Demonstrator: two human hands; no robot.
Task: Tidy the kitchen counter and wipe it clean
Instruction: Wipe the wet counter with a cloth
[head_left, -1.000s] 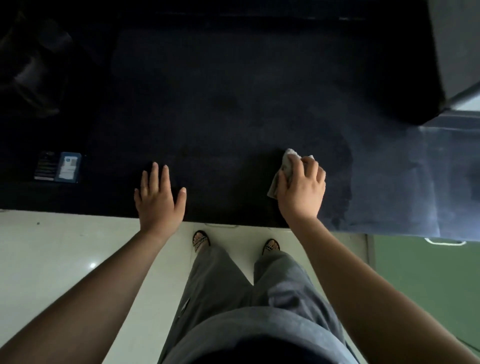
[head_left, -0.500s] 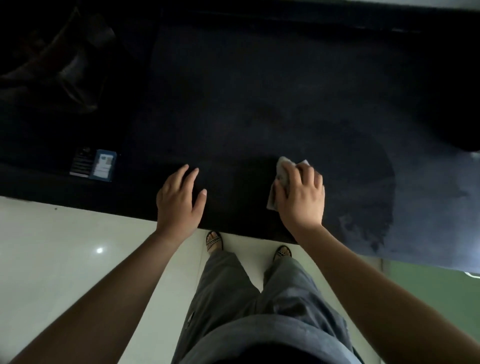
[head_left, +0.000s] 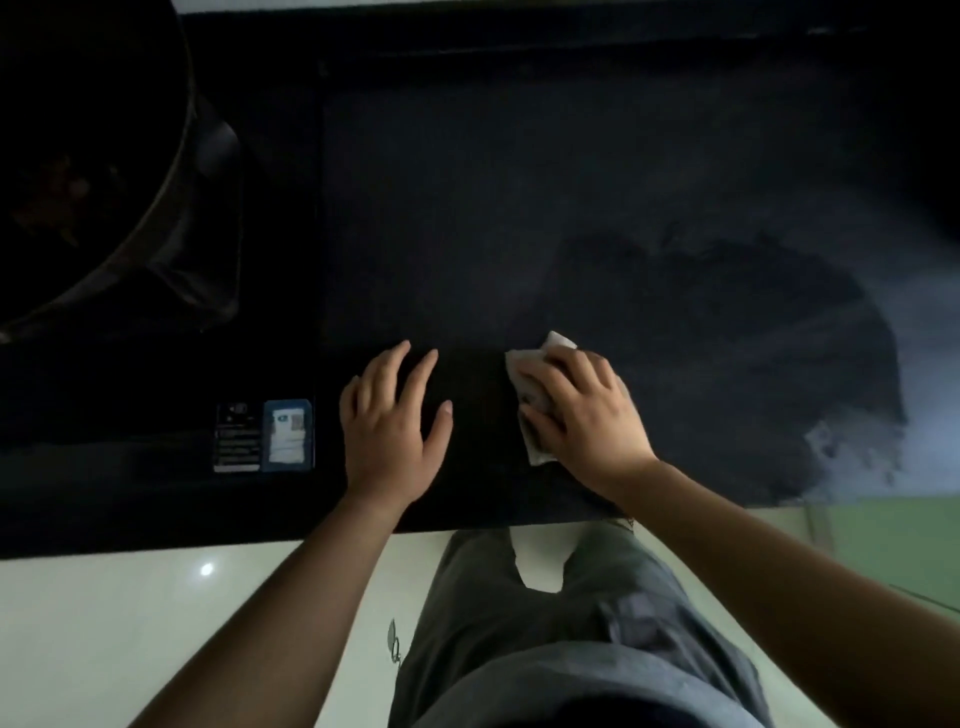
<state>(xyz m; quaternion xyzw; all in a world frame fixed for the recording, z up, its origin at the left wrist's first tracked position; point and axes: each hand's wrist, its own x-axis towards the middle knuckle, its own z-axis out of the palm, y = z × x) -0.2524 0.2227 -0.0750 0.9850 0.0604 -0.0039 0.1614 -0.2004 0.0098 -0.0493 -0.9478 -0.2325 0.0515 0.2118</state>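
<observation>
Head view has the right hand (head_left: 582, 415) gripping the pale cloth (head_left: 543, 358) against the bench (head_left: 467, 208), left hand (head_left: 395, 421) spread flat at its 9 o'clock, damp patch (head_left: 737, 332) at 3 o'clock; overlapping, firmly pressed strokes toward 9 o'clock would probably serve best.

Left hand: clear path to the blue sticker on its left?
Probably yes. The left hand lies open on the counter just beside the blue sticker, with nothing between them.

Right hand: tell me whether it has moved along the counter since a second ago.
Yes. The right hand, holding the cloth, has slid left along the counter, closer to the fixed blue sticker.
</observation>
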